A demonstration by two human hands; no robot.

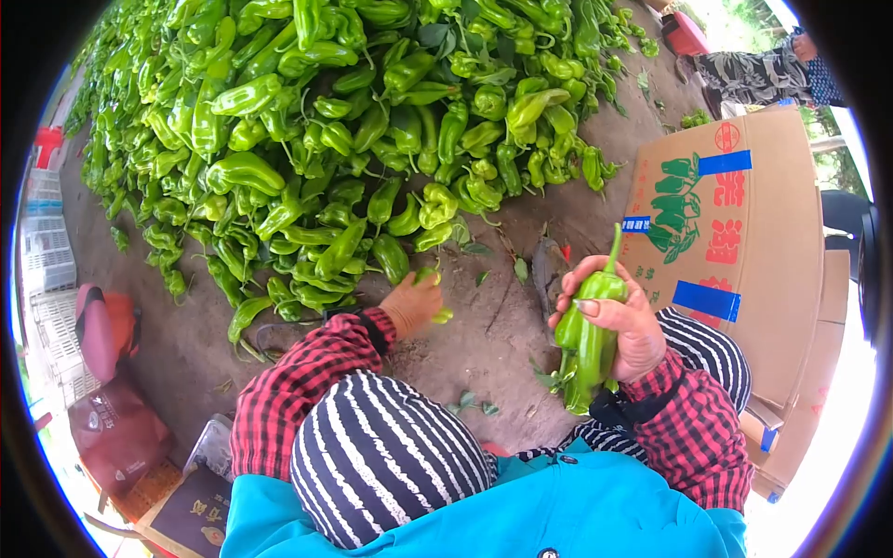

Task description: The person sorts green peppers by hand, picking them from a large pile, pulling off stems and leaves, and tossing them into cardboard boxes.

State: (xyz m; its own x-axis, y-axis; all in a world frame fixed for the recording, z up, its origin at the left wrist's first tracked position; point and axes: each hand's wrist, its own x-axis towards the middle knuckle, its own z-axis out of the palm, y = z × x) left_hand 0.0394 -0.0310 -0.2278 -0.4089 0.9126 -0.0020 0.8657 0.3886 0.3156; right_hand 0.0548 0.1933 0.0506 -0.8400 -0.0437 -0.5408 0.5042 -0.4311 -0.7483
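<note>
Long green peppers (596, 345) are clasped in my right hand (625, 325), its thumb across them and one stem pointing up. My left hand (415, 305), slightly blurred, is closed around a green pepper (441, 316) at the lower edge of a large heap of green peppers (344, 139). Part of that pepper shows beyond the fingers. Both forearms are in red and black checked sleeves. My knees, in striped black and white cloth, lie below the hands.
A cardboard box (679, 270) with blue tape stands at the right. Another person's legs (758, 76) show at the upper right. White crates (54, 307), a pink and orange seat (104, 330) and a maroon bag (116, 432) are at the left. Loose leaves lie on the ground.
</note>
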